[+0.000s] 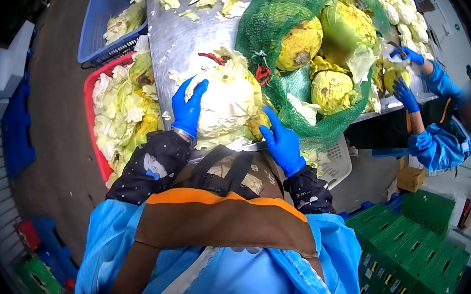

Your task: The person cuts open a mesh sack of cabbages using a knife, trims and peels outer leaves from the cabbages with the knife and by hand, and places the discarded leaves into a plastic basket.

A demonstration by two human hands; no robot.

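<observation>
A pale, trimmed cabbage (223, 112) sits at the near edge of the metal table in front of me. My left hand (187, 108), in a blue glove, holds its left side, with the thumb over the white leaves. On the other side, my right hand (282, 143), also gloved, has its fingers spread beside a yellowed outer leaf (256, 123); whether the fingertips press on it I cannot tell. Just beyond lies a green mesh bag (269, 28) with several untrimmed yellow cabbages (331, 91) in it. A red tie (263, 75) hangs at the bag's edge.
A red crate (93, 108) full of leaves and a blue crate (97, 26) stand left of the metal table (172, 33). Leaf scraps lie on it. At right, a co-worker (440, 138) in blue gloves handles a cabbage near piled white cabbages (404, 13). Green crates (400, 265) are stacked lower right.
</observation>
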